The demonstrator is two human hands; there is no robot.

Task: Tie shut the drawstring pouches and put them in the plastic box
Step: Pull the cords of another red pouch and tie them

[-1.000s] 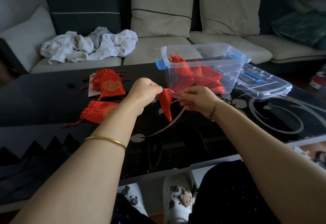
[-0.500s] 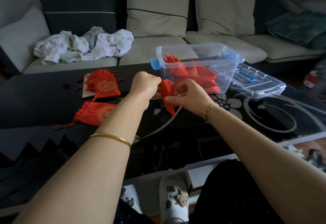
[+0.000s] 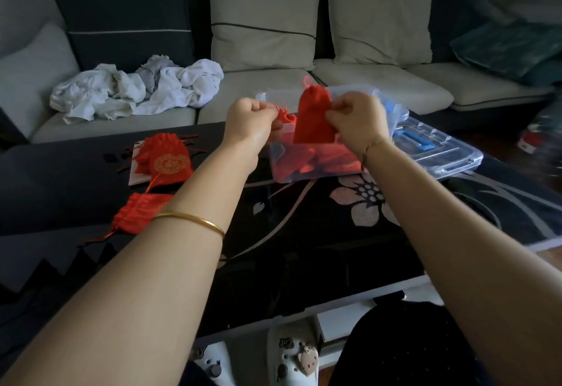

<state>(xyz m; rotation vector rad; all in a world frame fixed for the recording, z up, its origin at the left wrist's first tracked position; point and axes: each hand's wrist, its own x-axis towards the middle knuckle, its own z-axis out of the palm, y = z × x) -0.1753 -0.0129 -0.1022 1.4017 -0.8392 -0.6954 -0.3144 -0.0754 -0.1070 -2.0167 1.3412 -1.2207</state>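
Well, held the pouch (image 3: 313, 118) upright between both hands, long axis near vertical, gathered neck at the top and blurred. Pinched its right edge with the right hand (image 3: 355, 118), thumb and curled fingers closed on the cloth. Curled the left hand (image 3: 252, 121) into a fist just left of the pouch and pinched something thin and red there, probably a cord (image 3: 281, 111), though too smeared to tell from the neck of a pouch lying in the box behind. Could not make out whether the knot was done.

Hung the pouch right above the box (image 3: 395, 108), over its near left part, with the pile (image 3: 316, 166) of red pouches inside directly underneath. Put the grip at the pouch's right side, about mid-height, so the body lay left of the right hand and its bottom hem pointed down into the opening. Had the right hand nearer the middle of the box, the left nearer its left wall. Called, by that layout, for a short straight drop rather than any reach sideways, with the cord let go first or carried along.

Saw a stack (image 3: 165, 157) and a loose pouch (image 3: 140, 212) on the table (image 3: 334, 248), well apart from the box on the left, both yet to be dealt with. Saw the lid (image 3: 441, 148) lying just beside the box on the right.
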